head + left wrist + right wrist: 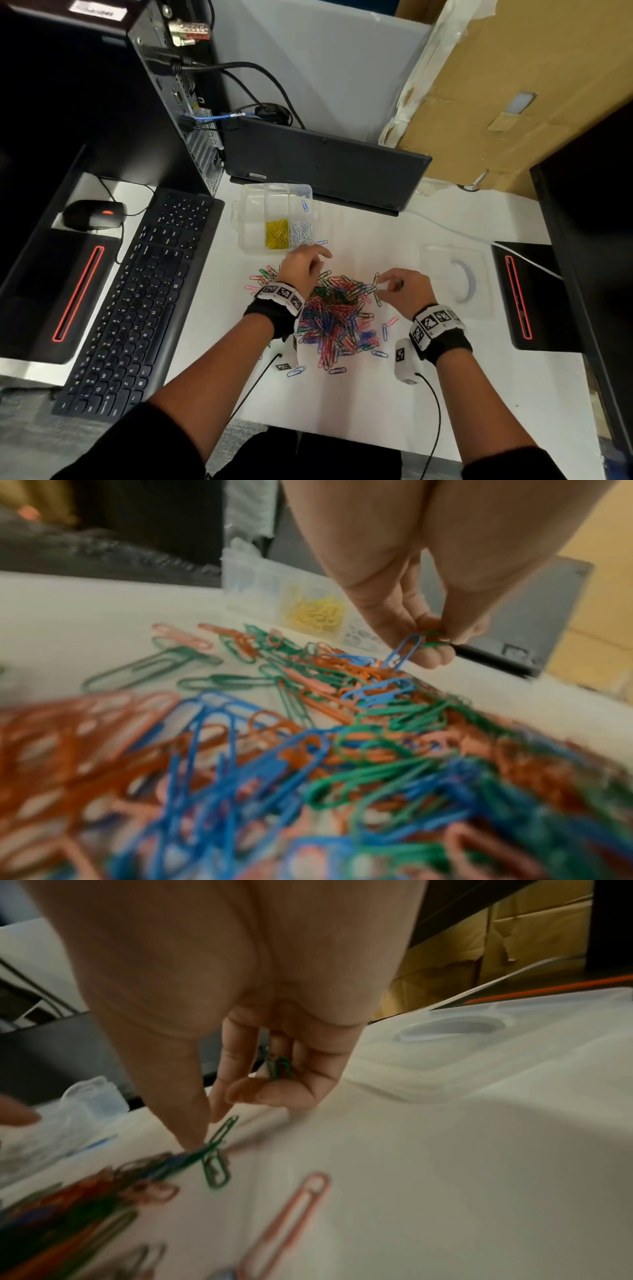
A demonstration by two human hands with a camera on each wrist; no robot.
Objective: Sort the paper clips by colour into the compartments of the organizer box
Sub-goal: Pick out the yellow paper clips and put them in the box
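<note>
left hand sits at centre of the head view, over the upper left edge of the mixed heap of coloured wire paper clips. in the left wrist view its fingertips pinch a blue paper clip plus some green clips tucked behind, just above the heap. right hand is right of centre, at the heap's upper right edge; in the right wrist view its curled fingers cup a few green paper clips in the palm while thumb and forefinger reach down to another green clip on the white tabletop. clear plastic organizer box stands above the left hand, near it but apart: yellow clips in the lower middle compartment, white clips in the lower right one, a single blue clip in the upper right one. clear plastic lid lies flat at right of the right hand. black keyboard at left, black mouse upper left.
</note>
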